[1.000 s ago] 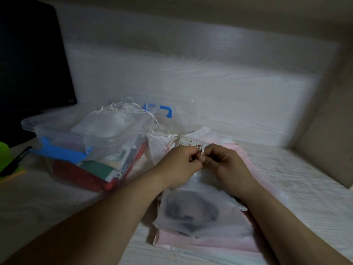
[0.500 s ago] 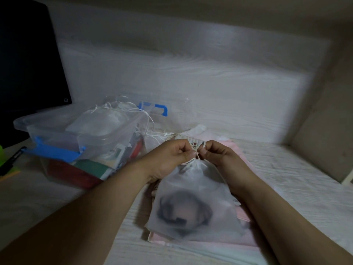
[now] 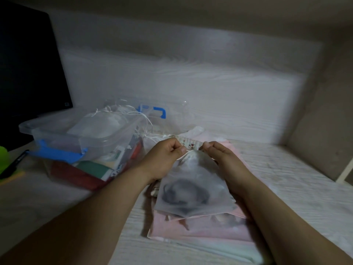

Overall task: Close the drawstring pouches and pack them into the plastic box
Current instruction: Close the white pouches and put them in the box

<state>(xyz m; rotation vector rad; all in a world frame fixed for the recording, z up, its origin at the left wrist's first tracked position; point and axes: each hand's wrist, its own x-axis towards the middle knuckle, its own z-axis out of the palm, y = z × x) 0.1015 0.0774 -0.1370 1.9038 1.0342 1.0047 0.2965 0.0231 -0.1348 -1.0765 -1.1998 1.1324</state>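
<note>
Head view: the left hand (image 3: 164,159) and right hand (image 3: 222,159), knuckle to knuckle a moment ago, have drawn apart, each pinching the gathered neck of the frosted white drawstring pouch (image 3: 193,188) between them. It looks nearly cinched. The clear blue-latched plastic box (image 3: 57,131) waits left of the left hand.

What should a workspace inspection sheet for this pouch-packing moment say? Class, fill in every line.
Surface: pale wood-grain desk.
Job's things: frosted pouch with dark contents, lying on a pink stack; plastic box to its left, open, white pouches inside.
Clutter: green object and pen at the left edge.
Hands: left hand and right hand both pinch the frosted pouch's gathered mouth.
Cables: nothing seen.
Surroundings: dark monitor far left; pale back panel.
</note>
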